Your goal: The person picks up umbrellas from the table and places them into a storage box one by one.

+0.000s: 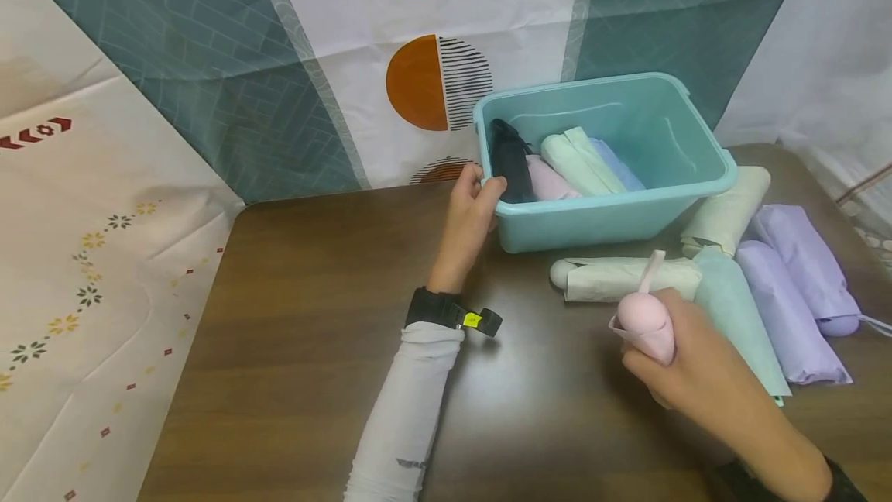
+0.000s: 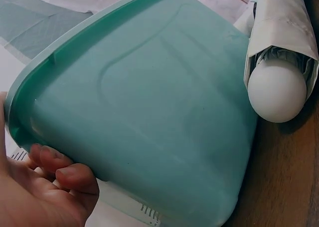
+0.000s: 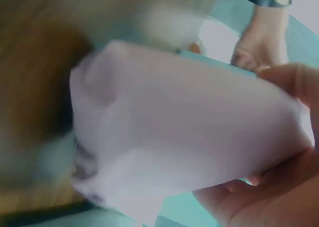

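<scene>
My left hand [image 1: 468, 215] grips the near left corner of a teal plastic bin [image 1: 585, 227], thumb at the rim and fingers curled below it. Wrapped around a pink folded umbrella [image 1: 643, 314], my right hand [image 1: 704, 366] holds it over the table in front of the bin, its rounded handle and strap showing. In the right wrist view the sleeve of this umbrella [image 3: 189, 122] fills the middle. Inside the bin lie a black folded umbrella [image 1: 511, 169], a pink one [image 1: 550, 179], a light green one [image 1: 581, 161] and a blue one [image 1: 616, 165].
On the wooden table [image 1: 300, 331], right of and before the bin, lie a pale folded umbrella [image 1: 613, 279], another pale one [image 1: 728, 211], a mint one [image 1: 739, 316] and two lavender ones [image 1: 787, 312]. A patterned curtain [image 1: 293, 99] hangs behind the table.
</scene>
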The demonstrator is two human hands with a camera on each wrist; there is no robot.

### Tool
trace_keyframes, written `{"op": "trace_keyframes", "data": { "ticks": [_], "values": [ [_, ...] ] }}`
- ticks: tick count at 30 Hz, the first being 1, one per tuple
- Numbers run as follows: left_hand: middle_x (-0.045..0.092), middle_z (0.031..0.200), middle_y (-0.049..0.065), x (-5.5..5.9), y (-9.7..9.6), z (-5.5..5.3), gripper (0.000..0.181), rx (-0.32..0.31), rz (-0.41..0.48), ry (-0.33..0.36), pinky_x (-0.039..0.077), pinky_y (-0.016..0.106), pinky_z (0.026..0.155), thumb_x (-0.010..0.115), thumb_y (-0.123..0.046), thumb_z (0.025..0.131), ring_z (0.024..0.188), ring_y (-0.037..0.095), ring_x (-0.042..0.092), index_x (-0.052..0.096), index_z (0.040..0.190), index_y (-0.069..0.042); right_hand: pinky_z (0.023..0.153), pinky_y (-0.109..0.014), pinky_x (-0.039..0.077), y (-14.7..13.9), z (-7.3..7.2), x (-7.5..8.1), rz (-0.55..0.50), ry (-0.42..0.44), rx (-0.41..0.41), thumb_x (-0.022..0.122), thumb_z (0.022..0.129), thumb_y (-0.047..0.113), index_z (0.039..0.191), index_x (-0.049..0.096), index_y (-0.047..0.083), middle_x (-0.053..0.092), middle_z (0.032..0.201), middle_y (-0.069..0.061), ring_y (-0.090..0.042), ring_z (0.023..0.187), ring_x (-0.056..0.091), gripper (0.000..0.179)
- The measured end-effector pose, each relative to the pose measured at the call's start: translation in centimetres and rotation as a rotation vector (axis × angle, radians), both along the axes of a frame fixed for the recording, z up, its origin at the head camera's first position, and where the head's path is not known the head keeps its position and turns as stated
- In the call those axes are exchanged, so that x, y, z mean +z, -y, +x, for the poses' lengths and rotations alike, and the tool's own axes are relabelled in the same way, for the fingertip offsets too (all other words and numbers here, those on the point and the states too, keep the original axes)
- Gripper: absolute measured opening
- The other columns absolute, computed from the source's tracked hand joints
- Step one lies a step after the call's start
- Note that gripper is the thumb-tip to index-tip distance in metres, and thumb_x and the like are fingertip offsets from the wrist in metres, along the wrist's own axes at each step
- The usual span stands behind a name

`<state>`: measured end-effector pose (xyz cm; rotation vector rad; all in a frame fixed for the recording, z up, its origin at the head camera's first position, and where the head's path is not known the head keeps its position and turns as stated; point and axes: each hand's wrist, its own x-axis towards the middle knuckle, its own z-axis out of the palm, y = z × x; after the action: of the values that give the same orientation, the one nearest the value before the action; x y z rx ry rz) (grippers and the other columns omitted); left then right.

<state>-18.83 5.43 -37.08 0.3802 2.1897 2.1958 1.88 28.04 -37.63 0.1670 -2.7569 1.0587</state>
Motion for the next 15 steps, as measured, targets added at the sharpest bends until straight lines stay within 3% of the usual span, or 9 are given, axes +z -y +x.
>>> {"op": "trace_keyframes", "data": {
  "ticks": [3,6,10,15],
  "values": [
    [0.038,0.072,0.009,0.0,-0.1,0.0,0.017,0.010,0.002,0.002,0.032,0.026,0.050,0.051,-0.025,0.092,0.056,0.020,0.037,0.045,0.100,-0.010,0.059,-0.021,0.042,0.1,0.2,0.9,-0.070,0.001,-0.063,0.080,0.074,0.012,0.106,0.051,0.022,0.057,0.083,0.005,-0.005,0.067,0.052,0.044],
    [0.038,0.071,0.009,0.0,-0.1,0.0,0.018,0.011,0.001,0.004,0.032,0.026,0.050,0.051,-0.025,0.092,0.056,0.021,0.036,0.044,0.099,-0.010,0.067,-0.017,0.042,0.3,0.3,1.4,-0.156,-0.035,-0.088,0.080,0.073,0.004,0.106,0.054,0.021,0.063,0.091,0.006,-0.006,0.079,0.054,0.045],
    [0.039,0.071,0.009,0.0,0.0,0.0,0.019,0.002,-0.004,0.008,0.033,0.027,0.051,0.052,-0.026,0.092,0.056,0.022,0.037,0.045,0.100,-0.010,0.073,-0.018,0.044,0.5,0.1,1.6,-0.353,-0.080,-0.055,0.075,0.071,-0.011,0.107,0.057,0.010,0.065,0.099,-0.001,-0.009,0.092,0.058,0.046],
    [0.039,0.072,0.010,0.0,0.0,-0.1,0.019,-0.003,-0.001,0.005,0.033,0.027,0.052,0.052,-0.026,0.092,0.057,0.022,0.037,0.045,0.099,-0.010,0.075,-0.020,0.043,0.8,-0.4,0.8,-0.559,-0.167,0.031,0.068,0.068,-0.022,0.106,0.054,-0.005,0.063,0.098,-0.013,-0.017,0.094,0.058,0.044]
  ]
}}
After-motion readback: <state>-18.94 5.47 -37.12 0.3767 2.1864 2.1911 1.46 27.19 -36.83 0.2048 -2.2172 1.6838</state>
